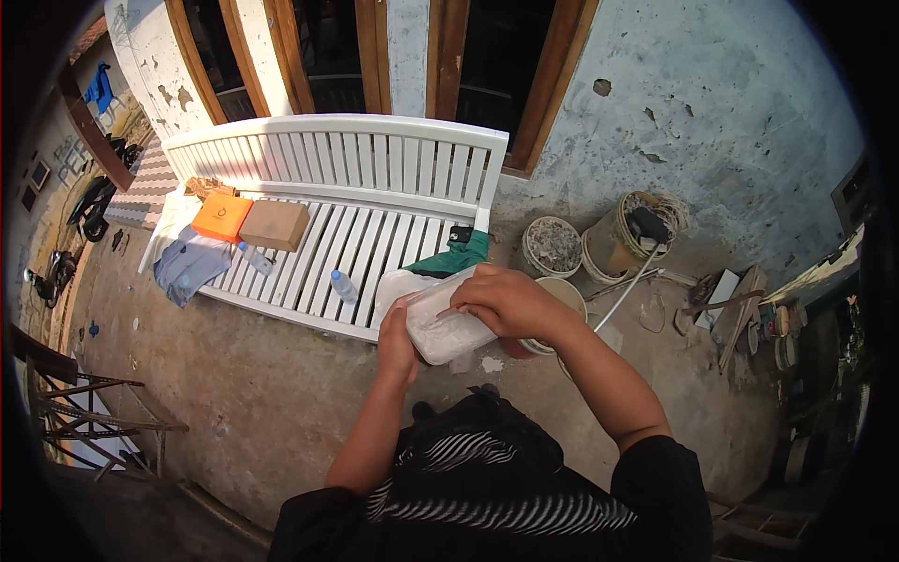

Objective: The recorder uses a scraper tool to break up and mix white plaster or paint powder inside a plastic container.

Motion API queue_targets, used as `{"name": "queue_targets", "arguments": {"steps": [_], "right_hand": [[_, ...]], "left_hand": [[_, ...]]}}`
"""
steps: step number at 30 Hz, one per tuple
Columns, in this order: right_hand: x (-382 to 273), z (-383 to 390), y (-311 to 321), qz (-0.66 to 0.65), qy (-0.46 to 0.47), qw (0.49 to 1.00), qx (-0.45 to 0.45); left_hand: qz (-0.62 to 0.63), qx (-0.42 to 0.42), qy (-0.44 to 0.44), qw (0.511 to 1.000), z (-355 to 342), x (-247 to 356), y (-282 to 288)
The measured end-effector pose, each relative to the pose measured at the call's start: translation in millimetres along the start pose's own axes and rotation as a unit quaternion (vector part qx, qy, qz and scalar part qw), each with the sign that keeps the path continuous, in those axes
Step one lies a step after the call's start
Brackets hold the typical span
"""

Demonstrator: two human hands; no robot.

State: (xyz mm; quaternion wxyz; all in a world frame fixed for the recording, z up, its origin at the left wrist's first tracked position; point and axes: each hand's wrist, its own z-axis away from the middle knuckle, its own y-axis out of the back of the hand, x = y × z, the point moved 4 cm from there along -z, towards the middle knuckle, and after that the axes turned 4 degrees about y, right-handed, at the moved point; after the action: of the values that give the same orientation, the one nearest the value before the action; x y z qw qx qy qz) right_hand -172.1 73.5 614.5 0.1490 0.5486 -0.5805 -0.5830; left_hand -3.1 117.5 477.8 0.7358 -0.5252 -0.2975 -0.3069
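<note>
A whitish rectangular tub [453, 343] with a pale powdery or pasty material inside is held in front of me, tilted. My left hand [398, 348] grips its left side, with the thumb along the rim. Over the tub's right part, my right hand [504, 300] is closed, its bent fingers reaching down into the pale material. Whatever those fingers may pinch is hidden. Just beyond the tub, a white sack or cloth [393, 288] lies at the bench's front corner. Below my right forearm stands a pale bucket [567, 294], partly covered by the arm.
A white slatted bench [328, 122] carries an orange box [221, 217], a brown carton [274, 227], two bottles, a grey cloth [190, 266], a green cloth [459, 255] and a phone [460, 234]. Rubble-filled buckets [551, 245] and a white pole [626, 288] stand right. Metal frames [103, 421] are left.
</note>
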Motion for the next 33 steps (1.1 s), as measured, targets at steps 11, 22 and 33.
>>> {"name": "queue_targets", "arguments": {"steps": [11, 22, 33], "right_hand": [[2, 1, 25, 0.038, -0.045, 0.997, 0.056], [4, -9, 1, -0.049, -0.032, 0.998, 0.023], [28, -6, 11, -0.058, -0.108, 0.992, 0.007]], "left_hand": [[-0.007, -0.019, -0.012, 1.0, -3, 2, 3], [-0.002, -0.017, -0.013, 1.0, -3, 2, 0], [-0.004, -0.012, -0.014, 1.0, -3, 5, -3]]}}
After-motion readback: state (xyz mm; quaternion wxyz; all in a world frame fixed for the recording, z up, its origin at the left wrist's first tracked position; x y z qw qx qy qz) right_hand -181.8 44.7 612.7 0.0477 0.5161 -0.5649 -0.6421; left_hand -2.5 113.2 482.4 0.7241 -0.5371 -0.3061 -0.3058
